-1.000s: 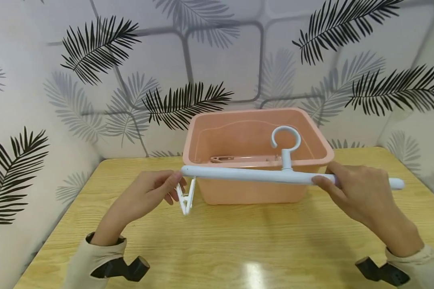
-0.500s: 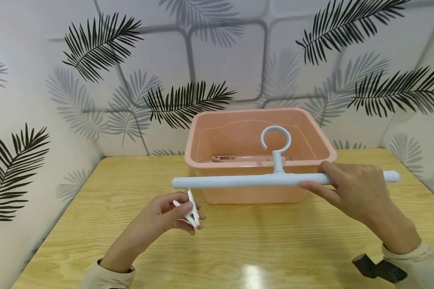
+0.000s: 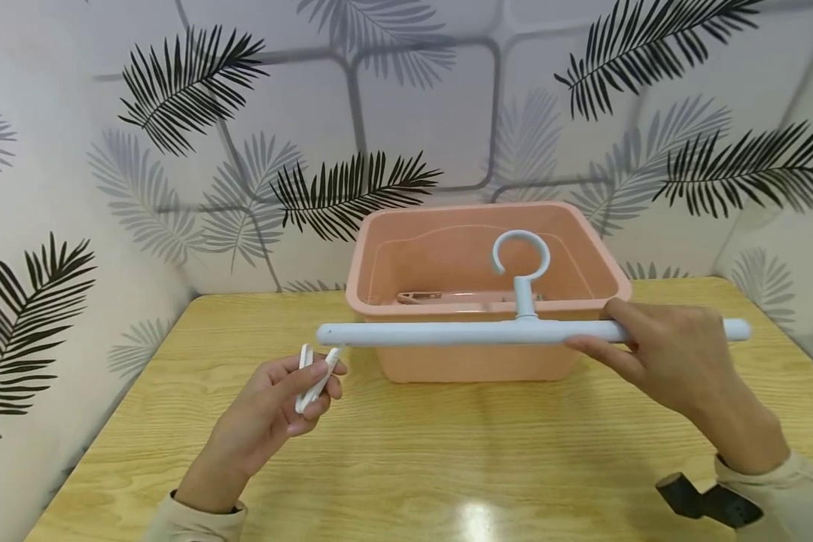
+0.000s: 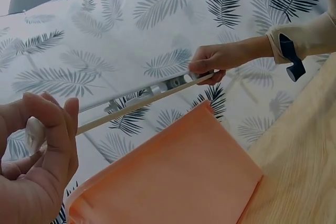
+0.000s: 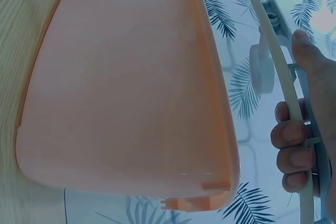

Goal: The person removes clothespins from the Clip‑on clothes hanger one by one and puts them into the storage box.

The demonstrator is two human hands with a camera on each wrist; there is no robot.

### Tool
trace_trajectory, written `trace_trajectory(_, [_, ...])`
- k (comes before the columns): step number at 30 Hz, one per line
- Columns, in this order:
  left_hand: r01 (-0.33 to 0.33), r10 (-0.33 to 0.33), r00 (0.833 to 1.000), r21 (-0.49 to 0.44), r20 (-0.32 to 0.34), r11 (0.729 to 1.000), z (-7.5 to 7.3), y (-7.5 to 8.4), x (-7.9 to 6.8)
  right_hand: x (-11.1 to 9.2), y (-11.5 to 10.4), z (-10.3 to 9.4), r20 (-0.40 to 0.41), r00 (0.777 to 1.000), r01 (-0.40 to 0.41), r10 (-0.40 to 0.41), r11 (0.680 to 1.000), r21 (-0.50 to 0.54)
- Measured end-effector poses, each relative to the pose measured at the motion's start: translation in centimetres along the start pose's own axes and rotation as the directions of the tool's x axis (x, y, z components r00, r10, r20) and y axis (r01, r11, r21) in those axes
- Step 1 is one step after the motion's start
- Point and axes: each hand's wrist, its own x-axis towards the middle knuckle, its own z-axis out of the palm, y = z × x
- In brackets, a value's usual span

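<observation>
A pale blue trouser hanger point(image 3: 433, 333) with a round hook is held up level in front of the pink basin. My right hand point(image 3: 677, 365) grips its bar near the right end, fingers wrapped round it in the right wrist view. Beneath the bar runs a thin cream rail point(image 4: 134, 107), seen in the left wrist view. My left hand point(image 3: 267, 421) pinches a white V-shaped clip point(image 3: 306, 403) between thumb and fingers, just below the bar's left end. Fingers hide much of the clip in the left wrist view.
The pink basin point(image 3: 474, 365) stands at the back of the wooden table point(image 3: 406, 459), against a leaf-patterned wall. A pinkish clip point(image 3: 418, 297) lies inside, with small metal parts point(image 3: 508, 299) to its right. Black wrist mounts point(image 3: 707, 503) sit at the sleeves.
The left hand first moved right and down with the clip, then back left and slightly up, turning the clip. The bar's left end dropped, then rose slightly; the right hand kept its grip.
</observation>
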Motion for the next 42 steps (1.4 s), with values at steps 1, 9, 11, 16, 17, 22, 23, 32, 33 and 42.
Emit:
trace_trajectory(1, [0.009,-0.009,1.000,-0.017,0.003,1.000,-0.1,0.1,-0.1,0.0,0.0,-0.1,-0.002,1.000,0.003,-0.003,1.000,0.004])
trace_trajectory(9, [0.010,-0.003,1.000,0.255,-0.027,0.967,0.0,0.6,-0.4,0.2,0.1,-0.6,-0.001,1.000,0.031,-0.031,0.999,0.011])
trace_trajectory(11, [0.023,0.023,0.995,0.464,-0.094,0.886,0.5,0.8,-0.4,0.2,0.2,-0.7,0.003,0.999,0.045,-0.045,0.999,0.010])
trace_trajectory(16, [0.078,0.123,0.970,0.748,-0.209,0.659,1.9,0.6,-0.4,0.1,0.2,-0.6,0.038,0.998,0.056,-0.056,0.998,0.009])
trace_trajectory(17, [0.070,0.166,0.962,0.784,-0.216,0.617,2.2,0.5,-0.5,0.0,0.2,-0.6,0.045,0.998,0.054,-0.054,0.999,0.008])
trace_trajectory(22, [-0.026,0.455,0.879,0.938,-0.143,0.344,3.3,-0.6,-0.5,0.0,0.0,-0.4,0.057,0.997,0.059,-0.059,0.998,0.003])
trace_trajectory(23, [-0.041,0.503,0.856,0.957,-0.115,0.288,3.5,-0.8,-0.5,0.0,0.0,-0.5,0.053,0.997,0.060,-0.060,0.998,0.001])
trace_trajectory(32, [-0.041,0.618,0.785,0.999,0.043,-0.018,4.1,-1.8,-0.7,0.1,0.2,-0.5,0.039,0.996,0.079,-0.079,0.997,-0.013])
trace_trajectory(33, [-0.036,0.615,0.786,0.998,0.059,-0.050,4.2,-1.8,-0.7,0.0,0.3,-0.5,0.045,0.996,0.081,-0.080,0.997,-0.019])
trace_trajectory(42, [-0.014,0.573,0.818,0.998,0.045,-0.059,4.3,-1.6,-0.8,-0.1,0.6,-0.4,0.052,0.995,0.084,-0.082,0.996,-0.032])
